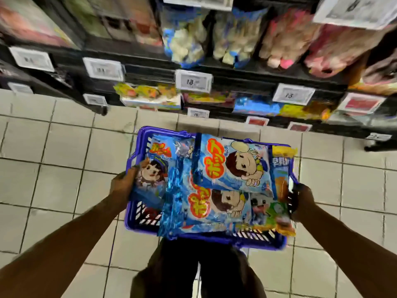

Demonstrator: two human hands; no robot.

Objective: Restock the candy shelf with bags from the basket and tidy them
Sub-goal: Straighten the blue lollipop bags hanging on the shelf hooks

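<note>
I hold a purple plastic basket [141,224] in front of me above the tiled floor. My left hand [123,186] grips its left rim, the thumb lying on a blue candy bag [153,175] with a cartoon face. My right hand [299,201] grips the right rim. Several blue candy bags [234,164] with cartoon children lie piled in the basket, with a green bag [271,211] and an orange-yellow bag [283,151] at the right side. The candy shelf [214,76] stands ahead, dark, with bags of sweets in rows.
White price tags [193,81] hang along the shelf edges, red ones [361,103] at the right. Marshmallow bags [184,41] fill the upper shelf, colourful packs [150,93] the lower one. Pale floor tiles [64,147] spread left and right. My dark trousers [193,272] show below the basket.
</note>
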